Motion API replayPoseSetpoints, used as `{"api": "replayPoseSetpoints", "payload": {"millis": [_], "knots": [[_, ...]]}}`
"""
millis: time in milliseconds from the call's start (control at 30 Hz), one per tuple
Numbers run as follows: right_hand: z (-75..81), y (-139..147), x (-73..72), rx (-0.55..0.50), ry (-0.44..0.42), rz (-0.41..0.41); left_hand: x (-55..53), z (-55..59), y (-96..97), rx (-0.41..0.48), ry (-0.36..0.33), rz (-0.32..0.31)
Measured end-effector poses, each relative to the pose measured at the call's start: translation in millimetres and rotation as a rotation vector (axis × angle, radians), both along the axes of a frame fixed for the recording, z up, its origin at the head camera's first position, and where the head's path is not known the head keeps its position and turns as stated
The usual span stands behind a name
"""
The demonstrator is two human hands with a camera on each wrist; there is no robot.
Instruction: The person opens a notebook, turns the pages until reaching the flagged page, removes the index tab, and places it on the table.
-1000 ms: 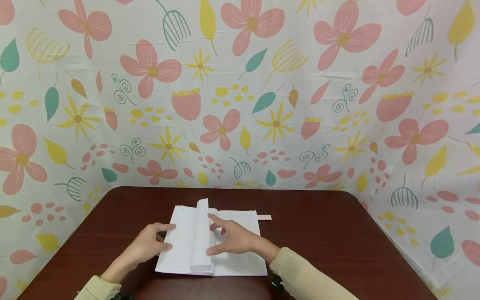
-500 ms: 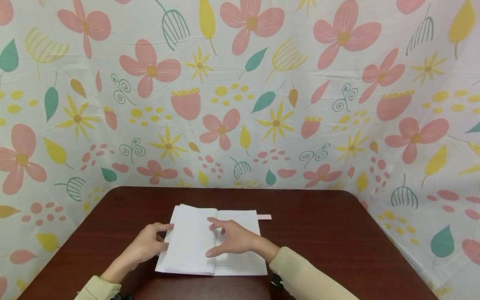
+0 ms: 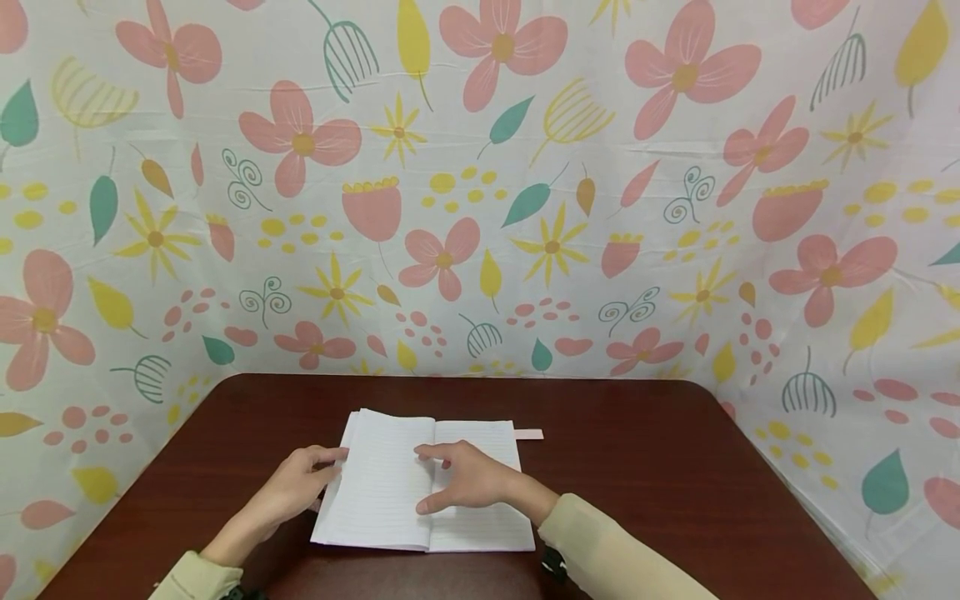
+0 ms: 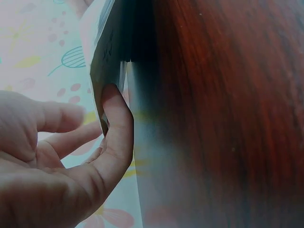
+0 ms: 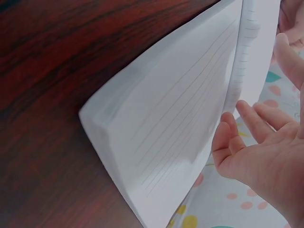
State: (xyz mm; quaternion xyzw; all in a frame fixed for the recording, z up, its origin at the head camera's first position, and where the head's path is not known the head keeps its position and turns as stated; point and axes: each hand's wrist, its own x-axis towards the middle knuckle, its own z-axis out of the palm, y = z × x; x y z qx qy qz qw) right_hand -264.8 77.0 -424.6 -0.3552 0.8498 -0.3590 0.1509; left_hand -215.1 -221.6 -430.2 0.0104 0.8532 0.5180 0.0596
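Observation:
An open notebook (image 3: 390, 492) with white lined pages lies on the dark brown table. At its left edge is my left hand (image 3: 288, 487), the index finger touching the page's edge. In the left wrist view, a finger (image 4: 118, 114) of that hand curls beneath the cover (image 4: 104, 61), while the thumb (image 4: 61, 117) stays apart from the paper. My right hand (image 3: 472, 479) hovers over the middle fold, thumb and fingers spread and holding nothing. The right wrist view shows its loosely bent fingers (image 5: 256, 121) beside the right-hand page (image 5: 175, 114).
A pale pink strip (image 3: 528, 434) sticks out from the notebook's right edge. Behind the table (image 3: 637, 467) hangs a white cloth (image 3: 465, 333) printed with flowers and leaves, which also runs along both sides.
Standing pages near the fold have fallen flat to the left. My left thumb has moved up toward the index finger. The right fingertips have shifted slightly; both arms stay put.

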Motion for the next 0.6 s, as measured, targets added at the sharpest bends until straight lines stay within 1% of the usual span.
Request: {"api": "replayPoseSetpoints", "payload": {"millis": [133,400,600], "knots": [[0.2,-0.4,0.3,0.002,0.001,0.002,0.1,0.1,-0.9,-0.002,-0.001,-0.006],[2.6,1.0,2.2,0.027,0.024,-0.031,1.3,-1.2,-2.3,-0.045,0.064,-0.018],[4.4,12.3,5.4,0.02,0.056,-0.032,1.4,-2.7,-1.9,-0.044,0.084,-0.017]]}}
